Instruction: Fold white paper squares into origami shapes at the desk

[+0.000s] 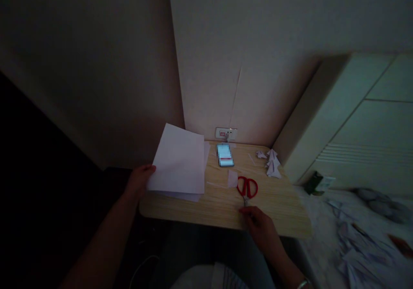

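My left hand [141, 179] grips the left edge of a white sheet of paper [180, 162], thumb on top. The sheet is tilted up a little over more paper [183, 195] on the table's left side. At the front edge my right hand [258, 224] is closed around the blade end of a pair of scissors [248, 187]. Their red handles point toward the wall, and the blades are mostly hidden by my fingers. A small piece of paper [232, 179] lies just left of the handles.
A lit phone [225, 155] lies near the wall below a socket [226, 133]. Folded paper pieces [272, 164] stand at the table's [277, 207] back right. Thin paper strips are scattered about. More folded paper [358, 246] covers the bed at right. The room is dim.
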Motion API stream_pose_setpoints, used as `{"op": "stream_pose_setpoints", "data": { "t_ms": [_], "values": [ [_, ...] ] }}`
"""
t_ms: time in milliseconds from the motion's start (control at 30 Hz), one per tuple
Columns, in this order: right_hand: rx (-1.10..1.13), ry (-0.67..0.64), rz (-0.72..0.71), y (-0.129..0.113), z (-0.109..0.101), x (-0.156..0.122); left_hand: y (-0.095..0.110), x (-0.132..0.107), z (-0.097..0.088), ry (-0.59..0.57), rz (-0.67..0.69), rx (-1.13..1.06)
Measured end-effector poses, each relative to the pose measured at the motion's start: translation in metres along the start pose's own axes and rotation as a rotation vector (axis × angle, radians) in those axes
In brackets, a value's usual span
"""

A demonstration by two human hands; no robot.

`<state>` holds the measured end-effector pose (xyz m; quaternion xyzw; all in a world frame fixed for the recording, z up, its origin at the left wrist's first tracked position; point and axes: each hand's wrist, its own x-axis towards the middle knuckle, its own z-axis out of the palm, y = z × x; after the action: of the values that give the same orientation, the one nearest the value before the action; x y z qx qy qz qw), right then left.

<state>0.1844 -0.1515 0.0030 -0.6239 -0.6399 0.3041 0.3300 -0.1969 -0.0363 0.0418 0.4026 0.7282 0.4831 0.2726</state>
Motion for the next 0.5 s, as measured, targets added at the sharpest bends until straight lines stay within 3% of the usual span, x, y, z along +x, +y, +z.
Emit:
{"op": "stream_pose_setpoints", "data": {
  "t_ms": [200,267,367,500],
  "values": [
    [0.320,-0.073,0.162,-0.031,0.016,0.015,-0.014,-0.048,-0.020,-0.097,-0.211,-0.283],
    [0.486,-0.113,0.227,-0.042,0.020,0.023,-0.022,-0.068,-0.024,-0.184,-0.329,-0.385],
    [0.766,-0.204,0.333,-0.058,0.025,0.036,-0.035,-0.097,-0.028,-0.290,-0.357,-0.422],
    [0.848,-0.294,0.213,-0.068,0.030,0.047,-0.047,-0.128,-0.030,-0.459,-0.353,-0.408]
  ]
}}
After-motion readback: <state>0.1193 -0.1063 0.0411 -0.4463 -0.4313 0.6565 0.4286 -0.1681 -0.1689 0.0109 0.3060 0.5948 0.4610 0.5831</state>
